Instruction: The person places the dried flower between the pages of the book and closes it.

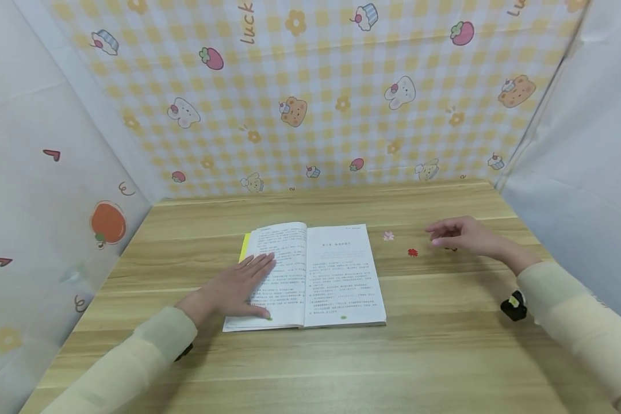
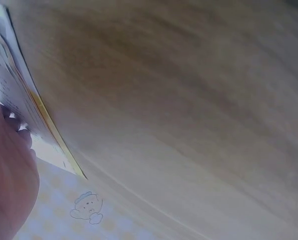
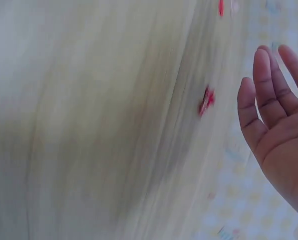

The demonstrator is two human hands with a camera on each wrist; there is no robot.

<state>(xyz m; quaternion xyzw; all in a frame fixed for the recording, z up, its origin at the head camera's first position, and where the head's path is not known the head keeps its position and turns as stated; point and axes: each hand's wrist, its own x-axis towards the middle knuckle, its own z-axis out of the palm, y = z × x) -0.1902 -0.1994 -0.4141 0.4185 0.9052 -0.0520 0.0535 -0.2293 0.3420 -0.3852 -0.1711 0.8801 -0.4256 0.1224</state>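
Observation:
An open book (image 1: pixel 341 276) with printed pages lies on the table. My left hand (image 1: pixel 238 286) rests on its left page, fingers spread; the left wrist view shows that hand (image 2: pixel 11 175) beside the book's yellow edge (image 2: pixel 56 131). To the right of the book, my right hand (image 1: pixel 460 234) hovers over the table with loosely bent fingers, and its palm (image 3: pixel 288 145) holds nothing. A small dark red piece (image 3: pixel 207 101), blurred, lies below this hand. Between it and the book are a red flower-shaped piece (image 1: pixel 413 252) and a pink flower-shaped piece (image 1: pixel 388 236).
The wooden table (image 1: pixel 341 368) ends at the back against a yellow checked cloth (image 1: pixel 321 132) with cartoon prints. White cloth walls stand on the left (image 1: pixel 41 218) and on the right (image 1: pixel 590 161). A black wrist device (image 1: pixel 514 306) sits under the right sleeve.

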